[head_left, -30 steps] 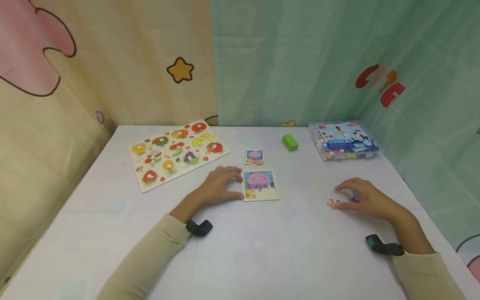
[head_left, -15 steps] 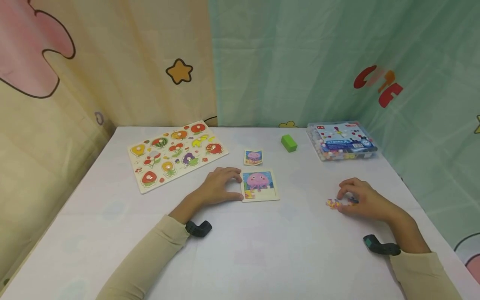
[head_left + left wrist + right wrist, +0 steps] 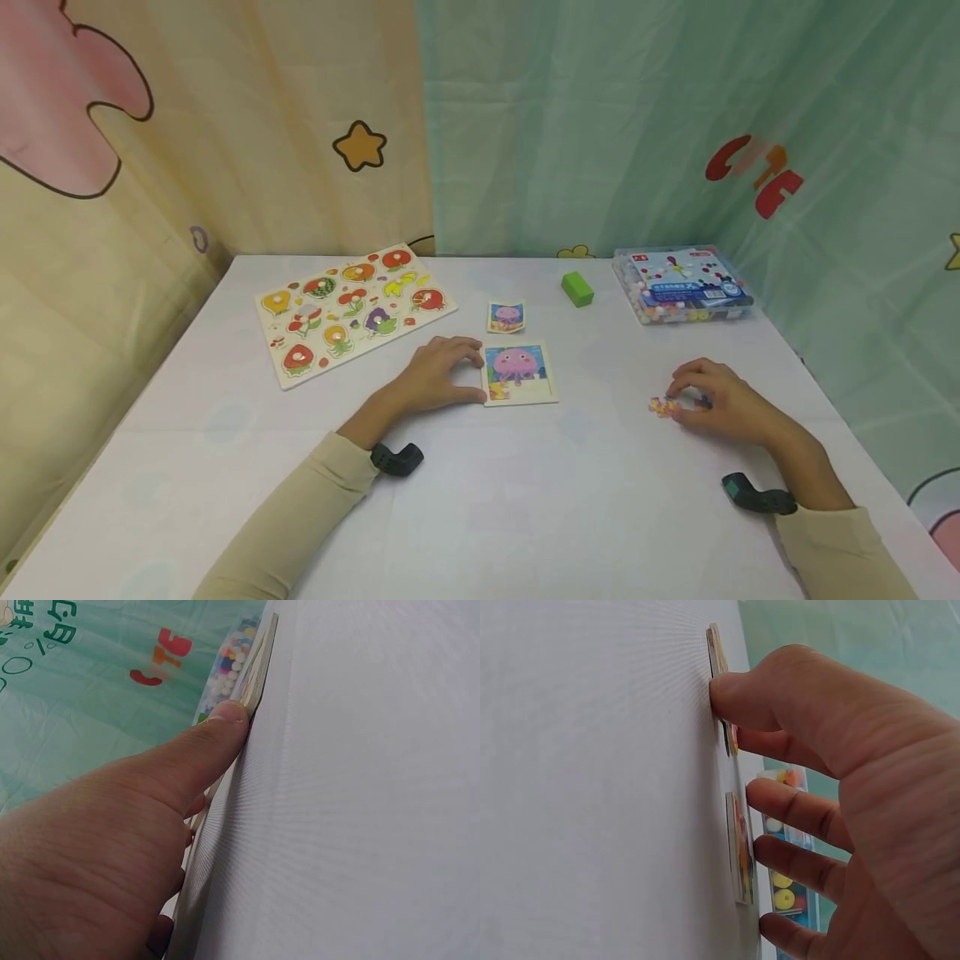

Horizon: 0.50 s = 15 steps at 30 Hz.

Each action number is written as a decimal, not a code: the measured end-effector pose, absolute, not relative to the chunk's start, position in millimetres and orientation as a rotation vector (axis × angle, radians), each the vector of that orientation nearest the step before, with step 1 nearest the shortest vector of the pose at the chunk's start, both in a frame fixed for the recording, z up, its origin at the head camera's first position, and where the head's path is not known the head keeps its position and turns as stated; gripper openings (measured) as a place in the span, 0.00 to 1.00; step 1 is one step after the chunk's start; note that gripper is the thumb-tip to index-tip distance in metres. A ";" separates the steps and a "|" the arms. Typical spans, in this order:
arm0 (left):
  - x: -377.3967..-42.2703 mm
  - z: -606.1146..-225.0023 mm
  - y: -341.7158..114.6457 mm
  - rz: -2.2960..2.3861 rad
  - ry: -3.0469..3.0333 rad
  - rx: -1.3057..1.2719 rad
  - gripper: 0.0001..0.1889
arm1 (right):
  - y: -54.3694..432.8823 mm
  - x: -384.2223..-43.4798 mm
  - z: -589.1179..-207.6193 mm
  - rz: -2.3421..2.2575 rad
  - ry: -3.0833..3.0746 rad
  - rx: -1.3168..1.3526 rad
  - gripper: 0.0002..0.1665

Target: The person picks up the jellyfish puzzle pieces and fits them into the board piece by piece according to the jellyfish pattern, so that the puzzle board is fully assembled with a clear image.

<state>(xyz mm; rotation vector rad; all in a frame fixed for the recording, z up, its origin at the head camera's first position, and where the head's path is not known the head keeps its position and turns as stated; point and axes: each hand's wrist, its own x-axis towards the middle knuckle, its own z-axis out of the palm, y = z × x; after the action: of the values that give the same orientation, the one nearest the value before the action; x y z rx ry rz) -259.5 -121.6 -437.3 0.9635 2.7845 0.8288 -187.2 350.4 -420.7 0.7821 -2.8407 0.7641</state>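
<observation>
In the head view, my left hand [image 3: 431, 377] holds the left edge of a small puzzle board [image 3: 517, 371] with a pink jellyfish picture. Its lower right part shows pale bare tray. The left wrist view has the thumb [image 3: 229, 712] against the board's edge [image 3: 262, 671]. To the right, my right hand [image 3: 726, 406] pinches a colourful jigsaw piece [image 3: 663, 407] between thumb and forefinger, close to the tabletop. A second jigsaw piece [image 3: 739, 851] lies under the other fingers, which are spread loosely; it is mostly hidden in the head view.
A small jellyfish picture card [image 3: 506, 317] lies behind the board. Further back are a green block [image 3: 577, 289] and a clear box of beads [image 3: 682, 283]. A fruit peg puzzle [image 3: 356, 312] lies at the left rear. Curtains hang behind the white table [image 3: 525, 517].
My right thumb and forefinger have closed on the jigsaw piece, and that hand has shifted slightly left. The left hand stays at the board's edge.
</observation>
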 end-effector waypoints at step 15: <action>-258.9 -439.8 -122.4 0.844 2.790 0.962 0.25 | 314.5 -202.9 -416.7 0.831 -2.677 1.057 0.17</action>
<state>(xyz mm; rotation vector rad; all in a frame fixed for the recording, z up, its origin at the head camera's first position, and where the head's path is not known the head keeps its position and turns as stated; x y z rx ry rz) -258.9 -122.4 -439.8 0.9622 2.7901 0.8441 -202.9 314.5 -416.7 1.0566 -2.6771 0.8306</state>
